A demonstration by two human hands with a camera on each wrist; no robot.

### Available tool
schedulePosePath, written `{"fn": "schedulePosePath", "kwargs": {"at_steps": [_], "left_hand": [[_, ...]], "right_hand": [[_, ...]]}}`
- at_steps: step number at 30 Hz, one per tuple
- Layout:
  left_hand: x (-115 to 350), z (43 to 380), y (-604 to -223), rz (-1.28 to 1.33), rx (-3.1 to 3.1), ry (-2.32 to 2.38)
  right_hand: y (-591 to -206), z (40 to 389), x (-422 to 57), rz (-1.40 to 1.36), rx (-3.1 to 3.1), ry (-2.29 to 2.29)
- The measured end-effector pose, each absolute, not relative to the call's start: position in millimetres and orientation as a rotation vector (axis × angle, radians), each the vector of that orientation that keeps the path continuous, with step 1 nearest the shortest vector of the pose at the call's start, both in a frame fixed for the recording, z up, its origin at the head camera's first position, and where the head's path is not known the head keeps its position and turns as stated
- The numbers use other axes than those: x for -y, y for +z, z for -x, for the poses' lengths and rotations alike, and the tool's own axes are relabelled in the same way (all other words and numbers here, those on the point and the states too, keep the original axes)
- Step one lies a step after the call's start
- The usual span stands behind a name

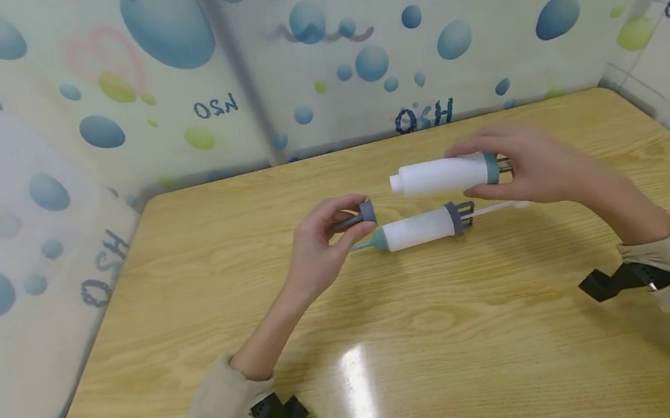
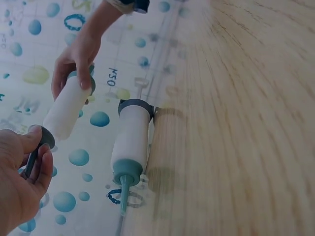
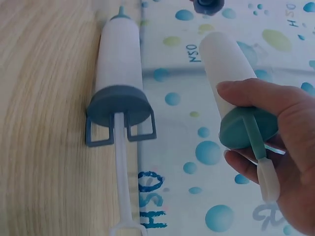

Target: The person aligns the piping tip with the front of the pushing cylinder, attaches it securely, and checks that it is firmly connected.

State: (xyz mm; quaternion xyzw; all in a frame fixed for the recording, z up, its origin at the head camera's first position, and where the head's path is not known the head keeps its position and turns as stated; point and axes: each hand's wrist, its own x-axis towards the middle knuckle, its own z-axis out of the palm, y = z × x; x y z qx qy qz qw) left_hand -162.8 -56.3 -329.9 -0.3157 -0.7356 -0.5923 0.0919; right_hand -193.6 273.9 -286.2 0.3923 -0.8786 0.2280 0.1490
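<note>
My left hand [image 1: 313, 249] pinches a dark grey nozzle [image 1: 368, 212] by its narrow stem, wide collar facing right. To its right my right hand [image 1: 535, 165] grips a white-barrelled syringe [image 1: 442, 174] near its teal end cap [image 3: 248, 129], holding it above the table. The barrel's narrow white tip points left toward the nozzle, with a gap between them. Below both hands a second syringe [image 1: 419, 229] lies on the table, with a teal nozzle [image 2: 126, 181] at its left, a grey end cap [image 3: 119, 104] and a white plunger rod [image 3: 121, 172] drawn out to the right.
The wooden table [image 1: 418, 340] extends toward me and to both sides. Behind it stands a wall [image 1: 261, 48] covered with printed blue and green bubbles, and similar panels flank the left and right. Black straps with camera mounts [image 1: 280, 411] sit at both wrists.
</note>
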Motion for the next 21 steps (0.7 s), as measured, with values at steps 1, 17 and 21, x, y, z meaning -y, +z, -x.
{"fn": "schedulePosePath", "kwargs": {"at_steps": [1, 17, 21], "left_hand": [[56, 163, -330, 0.938, 2.182, -1.763], [49, 157, -327, 1.025, 2.133, -1.795], [49, 156, -326, 0.995, 2.173, -1.800]], "right_hand": [[-286, 191, -273, -1.159, 2.500, 0.655], [-289, 165, -257, -1.267, 2.412, 0.743], [-289, 163, -256, -1.259, 2.413, 0.746]]}}
